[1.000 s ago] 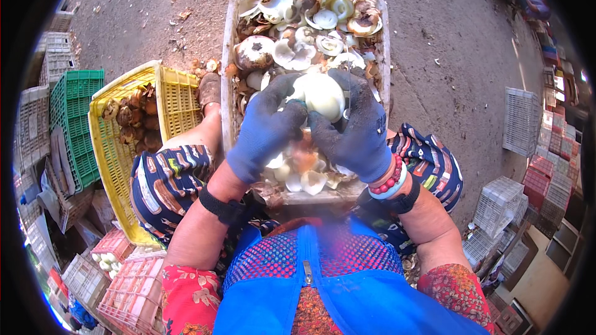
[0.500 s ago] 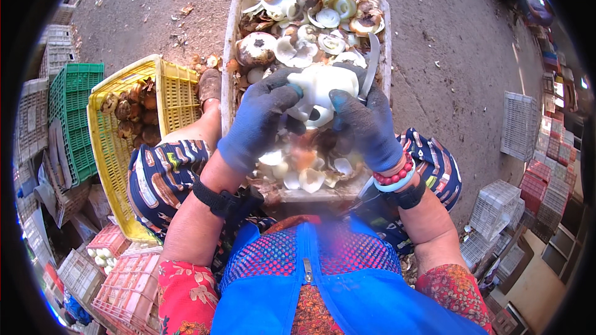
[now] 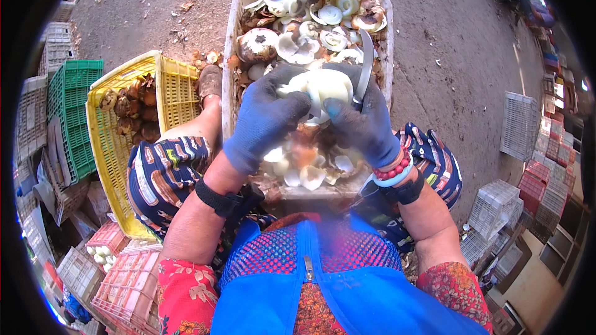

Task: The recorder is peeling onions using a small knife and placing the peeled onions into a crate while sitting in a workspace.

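Note:
A pale peeled onion (image 3: 326, 87) is between my hands, over a dirty white tub (image 3: 231, 80) full of onion scraps. My left hand (image 3: 268, 111), in a dark blue glove, has its fingers wrapped round the onion's left side. My right hand (image 3: 367, 115), gloved alike, holds a knife (image 3: 366, 62) with its curved blade pointing up and away. The right thumb also presses on the onion. The knife's handle is hidden in the palm. Inside the tub are white onion layers (image 3: 298, 48) and brown skins.
At my left stands a yellow crate (image 3: 124, 211) with brown-skinned onions (image 3: 138, 108) in it. A green crate (image 3: 74, 118) stands beyond it. Pink crates (image 3: 127, 285) are at the lower left, one with white peeled onions. White crates (image 3: 520, 124) stand at the right.
Both hands have shifted on the onion. A layer with a hole that hung from it no longer shows the same way; the onion looks rounder. The knife blade has moved slightly left and stands up higher.

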`<action>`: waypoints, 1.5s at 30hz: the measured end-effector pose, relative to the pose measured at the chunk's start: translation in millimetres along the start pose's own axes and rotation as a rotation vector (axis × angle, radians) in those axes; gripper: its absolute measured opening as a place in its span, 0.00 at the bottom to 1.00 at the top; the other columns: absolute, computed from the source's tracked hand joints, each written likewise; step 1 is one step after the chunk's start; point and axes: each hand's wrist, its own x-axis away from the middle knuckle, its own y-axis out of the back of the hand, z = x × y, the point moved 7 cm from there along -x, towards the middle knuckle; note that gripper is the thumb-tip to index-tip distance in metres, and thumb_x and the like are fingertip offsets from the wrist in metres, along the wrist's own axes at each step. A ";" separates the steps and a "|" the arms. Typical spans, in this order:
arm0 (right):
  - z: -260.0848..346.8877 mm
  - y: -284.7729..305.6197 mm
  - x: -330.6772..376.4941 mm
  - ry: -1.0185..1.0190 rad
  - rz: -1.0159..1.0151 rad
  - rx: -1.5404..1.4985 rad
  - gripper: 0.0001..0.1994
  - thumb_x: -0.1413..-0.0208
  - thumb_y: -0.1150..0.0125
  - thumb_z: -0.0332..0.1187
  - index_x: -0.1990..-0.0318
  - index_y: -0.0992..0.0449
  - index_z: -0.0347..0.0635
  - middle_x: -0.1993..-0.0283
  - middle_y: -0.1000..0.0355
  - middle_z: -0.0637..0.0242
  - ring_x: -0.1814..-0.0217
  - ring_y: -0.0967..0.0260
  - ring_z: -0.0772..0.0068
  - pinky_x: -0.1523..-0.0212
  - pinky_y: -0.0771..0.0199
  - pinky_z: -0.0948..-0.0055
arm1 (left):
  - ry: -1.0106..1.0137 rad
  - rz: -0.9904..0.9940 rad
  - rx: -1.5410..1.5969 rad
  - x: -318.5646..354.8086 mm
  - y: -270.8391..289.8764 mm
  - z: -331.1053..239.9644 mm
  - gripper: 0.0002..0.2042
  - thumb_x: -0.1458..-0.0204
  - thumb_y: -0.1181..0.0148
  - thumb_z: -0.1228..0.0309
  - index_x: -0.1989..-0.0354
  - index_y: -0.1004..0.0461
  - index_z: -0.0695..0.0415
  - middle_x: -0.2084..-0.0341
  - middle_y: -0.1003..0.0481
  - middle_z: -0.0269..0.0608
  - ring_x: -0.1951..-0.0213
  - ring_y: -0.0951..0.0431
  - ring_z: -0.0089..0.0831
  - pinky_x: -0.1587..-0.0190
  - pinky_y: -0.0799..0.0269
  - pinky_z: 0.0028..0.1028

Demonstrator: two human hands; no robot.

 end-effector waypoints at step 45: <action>-6.0 -15.3 0.6 -0.370 -0.057 -1.117 0.26 0.46 0.48 0.52 0.50 0.32 0.40 0.77 0.39 0.72 0.78 0.44 0.80 0.76 0.44 0.77 | 0.032 0.085 0.687 35.2 8.7 -19.5 0.18 0.42 0.49 0.65 0.46 0.33 0.60 0.58 0.25 0.43 0.58 0.23 0.31 0.58 0.24 0.27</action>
